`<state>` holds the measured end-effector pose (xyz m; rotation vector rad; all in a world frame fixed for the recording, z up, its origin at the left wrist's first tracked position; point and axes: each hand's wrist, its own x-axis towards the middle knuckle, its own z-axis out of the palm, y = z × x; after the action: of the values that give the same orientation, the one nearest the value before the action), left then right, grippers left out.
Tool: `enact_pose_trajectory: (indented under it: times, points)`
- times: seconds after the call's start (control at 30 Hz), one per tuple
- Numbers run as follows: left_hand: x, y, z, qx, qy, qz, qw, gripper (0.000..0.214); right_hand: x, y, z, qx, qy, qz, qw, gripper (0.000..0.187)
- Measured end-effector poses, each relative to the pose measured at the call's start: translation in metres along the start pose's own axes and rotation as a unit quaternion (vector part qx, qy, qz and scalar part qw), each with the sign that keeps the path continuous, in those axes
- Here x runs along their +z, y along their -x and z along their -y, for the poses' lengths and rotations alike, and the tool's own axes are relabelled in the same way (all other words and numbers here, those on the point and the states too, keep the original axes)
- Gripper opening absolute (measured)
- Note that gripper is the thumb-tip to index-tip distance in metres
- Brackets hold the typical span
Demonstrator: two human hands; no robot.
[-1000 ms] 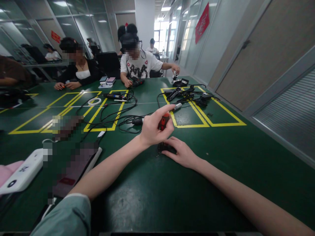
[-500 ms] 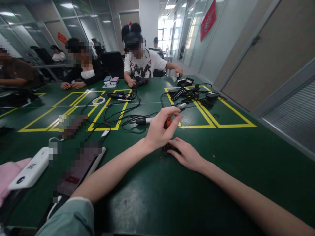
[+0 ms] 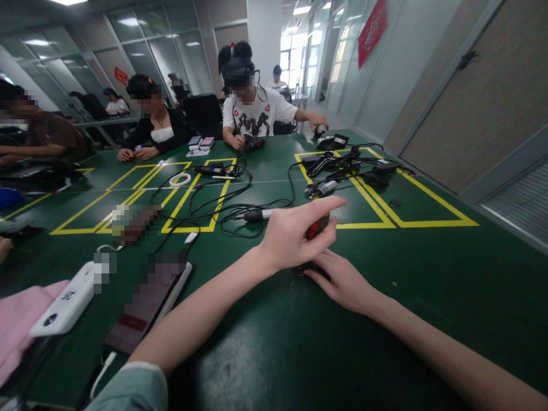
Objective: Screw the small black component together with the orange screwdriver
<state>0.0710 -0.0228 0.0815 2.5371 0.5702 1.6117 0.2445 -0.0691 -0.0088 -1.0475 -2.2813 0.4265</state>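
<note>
Green table (image 3: 240, 348): the left forearm (image 3: 209, 305) slants up from lower left, the right forearm (image 3: 436, 339) from lower right. Bare surface lies right of both hands, bounded by a diagonal edge. At centre, the left hand (image 3: 289, 237) grips a red-and-black tool (image 3: 317, 226), one finger extended; the right hand (image 3: 345, 279) pinches a dark, mostly hidden object (image 3: 305, 268) just below.

own: 1 left hand (image 3: 293, 238), 1 right hand (image 3: 346, 279); 1 red-black handle (image 3: 317, 227); 1 dark part (image 3: 305, 268); 1 green table (image 3: 265, 348); 2 dark slabs (image 3: 143, 305); 1 white power strip (image 3: 71, 299); 1 white ring (image 3: 180, 185); 1 pink cloth (image 3: 32, 322); 2 red banners (image 3: 372, 33); 3 people (image 3: 257, 119) at table's far side; cables (image 3: 377, 179) tangled, can't count
</note>
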Motion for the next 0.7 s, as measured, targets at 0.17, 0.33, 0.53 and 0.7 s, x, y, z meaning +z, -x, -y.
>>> enact_pose_trajectory:
  times: [0.17, 0.33, 0.53, 0.7]
  points:
    - [-0.006, -0.002, 0.0, -0.008, 0.034, 0.016, 0.999, 0.018, -0.002, -0.001, 0.003, 0.004, -0.01, 0.005, 1.0, 0.026]
    - [-0.009, -0.006, -0.006, 0.003, 0.085, 0.018, 0.996, 0.025, -0.001, 0.0, 0.003, 0.003, -0.013, 0.002, 1.0, 0.025]
    - [-0.011, -0.01, -0.003, 0.003, 0.047, 0.001, 0.999, 0.014, -0.002, 0.002, 0.001, 0.012, -0.008, 0.007, 1.0, 0.027]
    - [-0.012, -0.01, 0.0, 0.03, -0.007, 0.029, 0.999, 0.015, -0.003, 0.001, 0.003, 0.004, -0.013, 0.005, 1.0, 0.025]
